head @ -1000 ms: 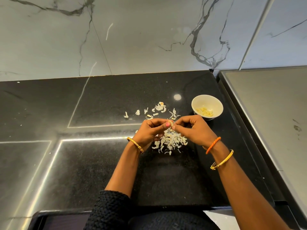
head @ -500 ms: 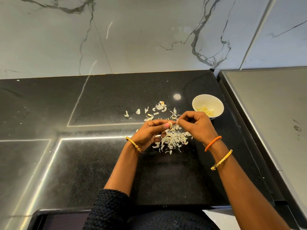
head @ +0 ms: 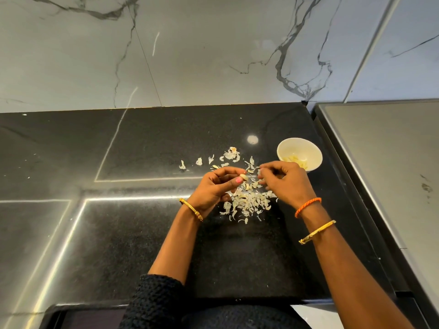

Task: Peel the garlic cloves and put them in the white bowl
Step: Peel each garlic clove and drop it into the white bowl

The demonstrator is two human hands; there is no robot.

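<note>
Above one peel pile (head: 249, 201), one garlic clove (head: 244, 177) between left-hand fingers (head: 234, 180).

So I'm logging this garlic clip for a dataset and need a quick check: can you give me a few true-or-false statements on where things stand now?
1. The left hand pinches a pale garlic clove. True.
2. The small round white bowl is empty. False: pale peeled cloves lie inside it.
3. The bowl stands on the black stone counter, beyond the right hand. True.
4. The heap of papery garlic skins lies inside the bowl. False: it lies on the counter under the hands.
5. Both wrists are bare. False: each carries a bangle.
</note>
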